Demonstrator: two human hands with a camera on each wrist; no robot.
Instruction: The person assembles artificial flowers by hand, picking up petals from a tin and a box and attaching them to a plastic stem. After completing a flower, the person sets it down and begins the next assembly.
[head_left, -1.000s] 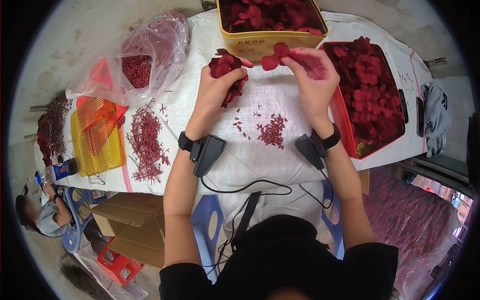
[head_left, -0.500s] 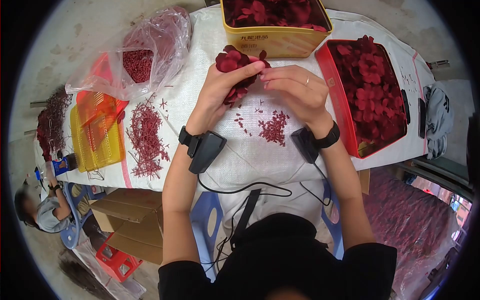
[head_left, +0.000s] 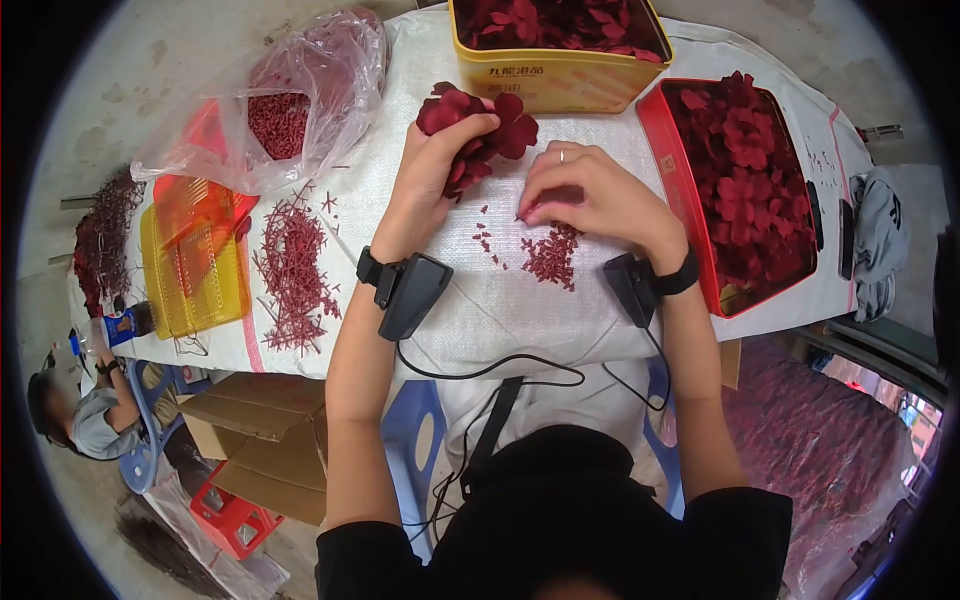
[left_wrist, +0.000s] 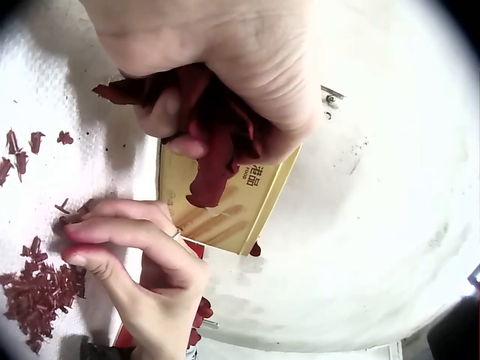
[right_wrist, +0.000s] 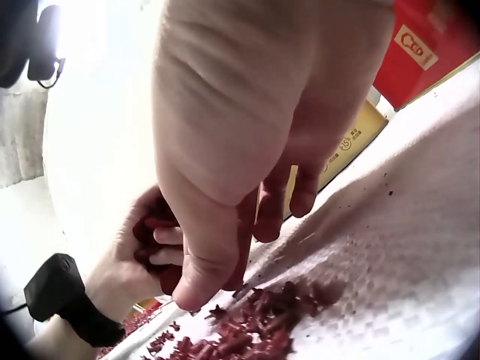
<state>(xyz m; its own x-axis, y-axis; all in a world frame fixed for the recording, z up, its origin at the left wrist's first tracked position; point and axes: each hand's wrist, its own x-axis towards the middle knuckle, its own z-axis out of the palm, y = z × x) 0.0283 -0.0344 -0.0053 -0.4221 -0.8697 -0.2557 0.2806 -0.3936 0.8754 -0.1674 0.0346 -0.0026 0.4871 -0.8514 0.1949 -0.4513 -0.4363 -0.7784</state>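
Note:
A bunch of dark red artificial flowers [head_left: 490, 130] is gripped in my left hand [head_left: 432, 165], the thumb pressed across them. In the left wrist view the petals [left_wrist: 214, 169] poke out between thumb and fingers. My right hand [head_left: 600, 195] is lower and to the right, its thumb and fingertips pinching a small dark red piece [left_wrist: 63, 207]. Right below those fingertips lies a pile of small red bits [head_left: 550, 258] on the white woven sheet [head_left: 480, 330]. A few loose bits [head_left: 484, 238] are scattered left of the pile.
Behind the hands stands a yellow tin [head_left: 560, 88] full of red flowers; a red tin [head_left: 665, 140] of them is at right. To the left are a heap of thin red stems [head_left: 295, 270], yellow plastic trays [head_left: 190, 285] and a clear bag [head_left: 330, 90]. Another person [head_left: 90, 410] sits far left.
My right hand placed a flower into the left hand's bunch, then came away and moved down to the pile of bits. The left hand keeps its grip.

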